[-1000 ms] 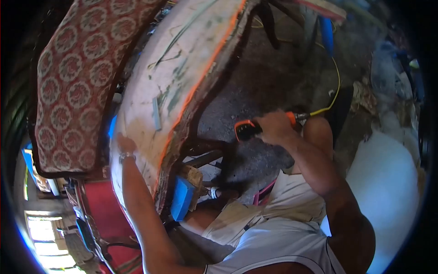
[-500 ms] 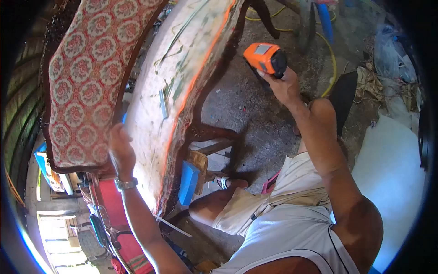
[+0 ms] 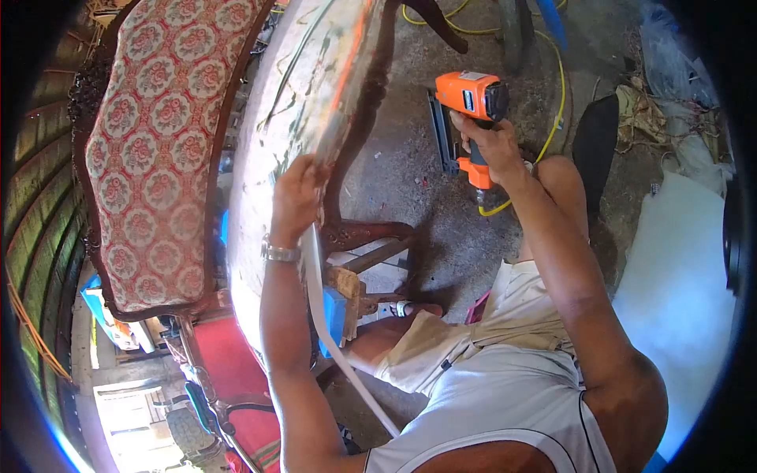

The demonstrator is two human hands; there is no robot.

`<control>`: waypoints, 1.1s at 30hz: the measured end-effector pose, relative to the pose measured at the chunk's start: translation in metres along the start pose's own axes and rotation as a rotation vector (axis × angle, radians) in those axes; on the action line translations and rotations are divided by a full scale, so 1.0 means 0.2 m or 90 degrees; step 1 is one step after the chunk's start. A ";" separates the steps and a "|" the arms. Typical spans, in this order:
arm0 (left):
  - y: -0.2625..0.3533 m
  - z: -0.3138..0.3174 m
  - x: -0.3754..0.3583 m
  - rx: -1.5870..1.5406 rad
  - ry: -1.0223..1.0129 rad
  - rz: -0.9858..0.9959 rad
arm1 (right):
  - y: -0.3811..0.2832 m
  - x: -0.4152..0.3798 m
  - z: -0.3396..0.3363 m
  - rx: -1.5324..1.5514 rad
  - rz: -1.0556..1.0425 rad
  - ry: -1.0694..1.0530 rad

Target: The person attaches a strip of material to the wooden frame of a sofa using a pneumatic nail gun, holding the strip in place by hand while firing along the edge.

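Observation:
My right hand (image 3: pixel 490 150) is wrapped round the grip of an orange and black nail gun (image 3: pixel 467 94), with a yellow hose at its base. The gun is held over the floor, apart from the furniture. My left hand (image 3: pixel 298 193) pinches a pale strip (image 3: pixel 323 307) against the edge of a long curved furniture piece (image 3: pixel 272 158) with whitish padding and a dark wooden frame. The strip hangs down from the fingers towards my shirt. An orange line (image 3: pixel 352 59) runs along the padding's upper edge.
A floral upholstered panel (image 3: pixel 162 142) in a dark frame stands at the left, above a red seat (image 3: pixel 229 355). A blue block (image 3: pixel 333 311) is by the frame's lower end. The yellow hose (image 3: pixel 561 94) crosses the floor. White sheeting (image 3: pixel 674 252) and plastic lie right.
My left hand has moved right onto the padded edge and now holds the pale strip. The nail gun has turned, so its magazine, handle and hose connection show.

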State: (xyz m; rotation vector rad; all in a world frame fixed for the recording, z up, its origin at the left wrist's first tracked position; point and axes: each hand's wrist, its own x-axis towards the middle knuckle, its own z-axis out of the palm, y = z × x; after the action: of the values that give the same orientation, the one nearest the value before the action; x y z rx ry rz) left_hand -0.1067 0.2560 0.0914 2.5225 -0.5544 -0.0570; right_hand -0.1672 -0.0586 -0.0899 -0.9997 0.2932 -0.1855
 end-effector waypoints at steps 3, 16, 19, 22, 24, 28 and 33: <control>0.09 0.04 0.05 -0.087 0.048 -0.116 | 0.00 0.00 0.02 -0.029 -0.018 -0.051; 0.14 0.19 0.13 0.030 0.100 -0.149 | 0.02 -0.06 0.17 -0.187 -0.200 0.007; 0.10 0.22 0.14 0.188 0.107 -0.119 | -0.02 -0.08 0.21 -0.274 -0.275 0.015; 0.19 0.25 0.14 0.265 0.132 -0.128 | 0.01 -0.08 0.23 -0.321 -0.289 0.004; 0.20 0.27 0.16 0.317 0.145 -0.113 | 0.02 -0.07 0.23 -0.343 -0.289 -0.014; 0.12 0.31 0.18 0.387 0.206 0.014 | 0.09 -0.04 0.23 -0.343 -0.276 -0.045; 0.15 0.37 0.18 0.378 0.235 -0.007 | 0.16 0.01 0.25 -0.323 -0.326 -0.055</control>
State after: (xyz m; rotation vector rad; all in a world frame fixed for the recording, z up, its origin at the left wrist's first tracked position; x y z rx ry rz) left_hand -0.0952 0.1815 0.0471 2.9951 -0.4488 0.6443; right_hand -0.1490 -0.0020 -0.0912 -1.5731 -0.0064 -0.5491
